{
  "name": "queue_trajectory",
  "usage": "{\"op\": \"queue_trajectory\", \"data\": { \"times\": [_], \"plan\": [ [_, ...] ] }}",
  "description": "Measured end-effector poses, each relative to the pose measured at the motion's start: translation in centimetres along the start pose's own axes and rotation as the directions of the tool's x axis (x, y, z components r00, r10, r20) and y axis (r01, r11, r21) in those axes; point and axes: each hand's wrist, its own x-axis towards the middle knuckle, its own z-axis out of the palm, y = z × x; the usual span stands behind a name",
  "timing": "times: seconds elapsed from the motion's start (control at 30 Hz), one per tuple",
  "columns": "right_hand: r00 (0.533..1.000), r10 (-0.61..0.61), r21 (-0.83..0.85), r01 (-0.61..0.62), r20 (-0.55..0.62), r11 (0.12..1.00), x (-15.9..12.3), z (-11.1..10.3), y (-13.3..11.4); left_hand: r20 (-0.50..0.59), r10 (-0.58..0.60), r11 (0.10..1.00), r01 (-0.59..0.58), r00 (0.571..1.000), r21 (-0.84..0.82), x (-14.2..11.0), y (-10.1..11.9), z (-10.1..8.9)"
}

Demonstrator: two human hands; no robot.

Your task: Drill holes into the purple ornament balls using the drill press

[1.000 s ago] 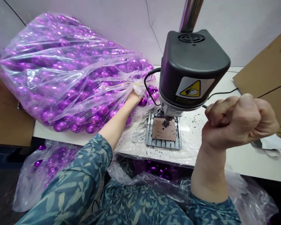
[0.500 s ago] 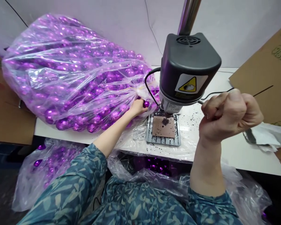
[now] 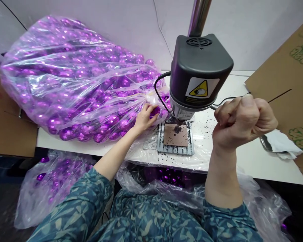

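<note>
My left hand (image 3: 144, 118) has its fingers curled round a shiny purple faceted ball (image 3: 154, 112) at the gathered mouth of a large clear plastic bag (image 3: 91, 80). The bag is full of similar balls. My right hand (image 3: 243, 121) makes a fist at the end of a lever (image 3: 213, 107) on the dark grey bench drill press (image 3: 200, 64); the fist hides most of the lever. Under the drill head, a brown square plate (image 3: 175, 136) with a small hole and dark shavings lies on the slotted metal base (image 3: 175, 150).
Dark shavings litter the white table (image 3: 257, 168). Cardboard boxes stand at the right (image 3: 282, 77) and left (image 3: 12, 127). White paper (image 3: 282, 143) lies at the right. Another plastic bag (image 3: 30, 201) with purple pieces hangs at lower left. A black cable (image 3: 156, 84) loops beside the drill.
My left hand has come out of the bag's mouth, drawing back towards me with a purple ball. The right fist stays closed by the drill press, while the view has shifted slightly.
</note>
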Motion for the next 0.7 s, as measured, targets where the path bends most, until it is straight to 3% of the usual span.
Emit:
{"op": "queue_trajectory", "data": {
  "times": [0.07, 0.17, 0.27, 0.37, 0.43, 0.5, 0.63, 0.7],
  "plan": [
    [1.000, -0.013, -0.005, 0.013, 0.003, 1.000, 0.0, 0.0, 0.0, -0.075, -0.123, 0.940, 0.092, 0.990, -0.330, -1.6, 0.5, -0.2],
    [0.999, -0.042, 0.003, 0.042, 0.002, 0.999, 0.0, 0.2, 0.1, 0.099, -0.309, 0.630, 0.281, 0.946, -0.724, -3.1, 1.2, -0.2],
    [0.999, -0.054, -0.003, 0.054, 0.005, 0.999, 0.0, 0.2, 0.3, 0.267, -0.340, 0.393, 0.394, 0.902, -0.831, -4.0, 1.9, 0.3],
    [0.998, -0.056, -0.017, 0.056, 0.005, 0.998, -0.1, 0.0, 0.5, 0.349, -0.324, 0.293, 0.444, 0.879, -0.847, -5.0, 2.6, 0.9],
    [0.998, -0.067, -0.030, 0.067, 0.008, 0.997, -0.1, 0.0, 0.6, 0.402, -0.317, 0.275, 0.489, 0.859, -0.828, -5.7, 3.0, 1.3],
    [0.997, -0.074, -0.043, 0.074, 0.006, 0.996, -0.2, 0.0, 0.7, 0.409, -0.320, 0.319, 0.504, 0.855, -0.803, -6.5, 3.2, 2.0],
    [0.998, -0.058, -0.007, 0.058, 0.002, 0.998, -0.2, 0.2, 0.6, 0.290, -0.301, 0.488, 0.408, 0.908, -0.771, -7.4, 3.0, 4.0],
    [0.999, -0.051, 0.036, 0.051, 0.014, 0.998, -0.2, 0.2, 0.5, 0.235, -0.301, 0.523, 0.366, 0.924, -0.770, -7.2, 2.5, 5.1]
  ]
}}
